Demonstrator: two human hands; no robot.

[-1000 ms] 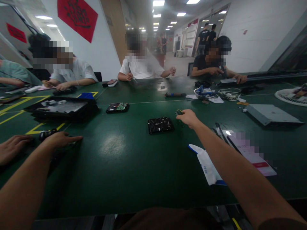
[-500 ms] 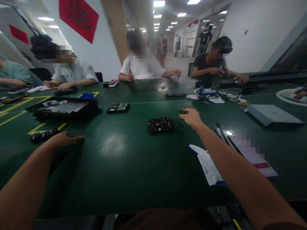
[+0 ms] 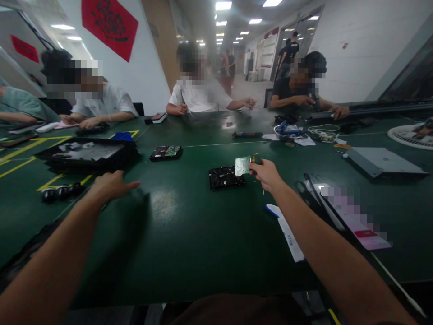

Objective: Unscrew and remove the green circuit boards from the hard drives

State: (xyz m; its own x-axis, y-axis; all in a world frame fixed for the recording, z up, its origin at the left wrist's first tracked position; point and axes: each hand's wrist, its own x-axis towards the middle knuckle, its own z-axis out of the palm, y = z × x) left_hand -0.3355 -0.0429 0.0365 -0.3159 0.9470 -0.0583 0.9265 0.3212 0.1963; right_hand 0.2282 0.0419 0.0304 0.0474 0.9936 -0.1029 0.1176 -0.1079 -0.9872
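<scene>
The right hand (image 3: 265,174) has drawn in to the right edge of the hard drive (image 3: 226,177). It now pinches a small green circuit board (image 3: 242,165), raised over that edge, where no board showed before. The screwdriver (image 3: 257,159) in the same hand now points its shaft downward. The left hand (image 3: 113,185) has lifted and moved nearer the hard drive, fingers spread.

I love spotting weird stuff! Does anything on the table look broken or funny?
The green circuit board stands tilted over the black hard drive's right edge, pinched in the right hand, which also holds a screwdriver.
</scene>
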